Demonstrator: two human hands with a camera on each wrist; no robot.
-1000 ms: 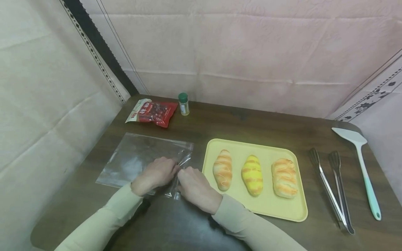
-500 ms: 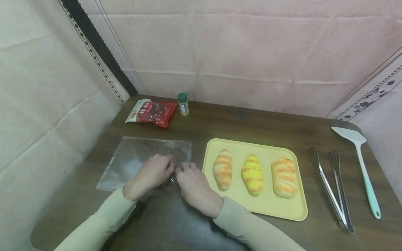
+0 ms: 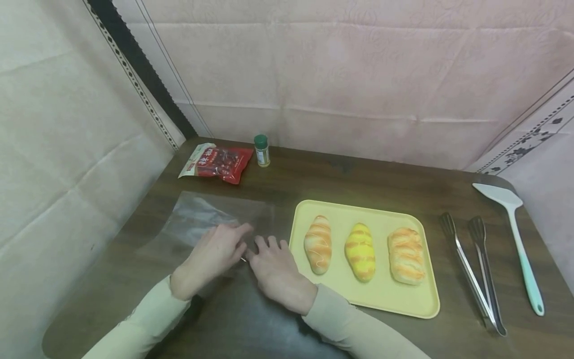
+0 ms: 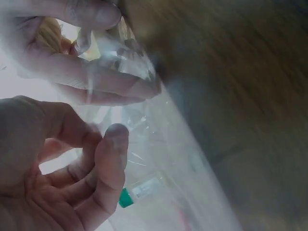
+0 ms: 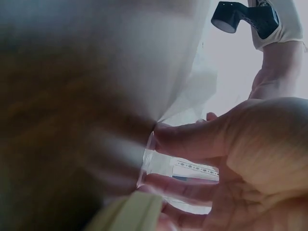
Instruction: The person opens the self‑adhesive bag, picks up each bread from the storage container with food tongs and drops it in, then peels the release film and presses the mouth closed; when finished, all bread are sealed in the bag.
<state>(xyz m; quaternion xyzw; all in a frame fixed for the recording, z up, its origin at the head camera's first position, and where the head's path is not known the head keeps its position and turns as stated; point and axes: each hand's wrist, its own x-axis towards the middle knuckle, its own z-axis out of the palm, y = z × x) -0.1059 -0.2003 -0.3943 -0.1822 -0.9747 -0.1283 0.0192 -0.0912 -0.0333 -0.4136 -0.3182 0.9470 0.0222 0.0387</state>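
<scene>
A clear plastic bag [image 3: 193, 219] lies on the dark table [image 3: 381, 179], its near edge at my hands. My left hand [image 3: 211, 257] pinches that edge with curled fingers; the left wrist view shows thumb and fingertip close together against the film. My right hand [image 3: 280, 274] touches the same edge just beside it. Its fingers look mostly straight, and in the right wrist view the thumb [image 5: 187, 139] stands apart from the other fingers with film stretched between them. How far the fingers reach into the bag is hard to tell.
Right of the hands, a yellow tray [image 3: 358, 204] bears three bread rolls. Metal tongs [image 3: 480, 279] and a spatula [image 3: 515, 239] lie farther right. Behind the bag are a red food packet [image 3: 219, 162] and a green-capped shaker bottle [image 3: 262, 150].
My left hand has shifted slightly left and its index finger now stretches out. The right hand's fingers have uncurled and spread. The bag's surface has rippled and its near edge moved.
</scene>
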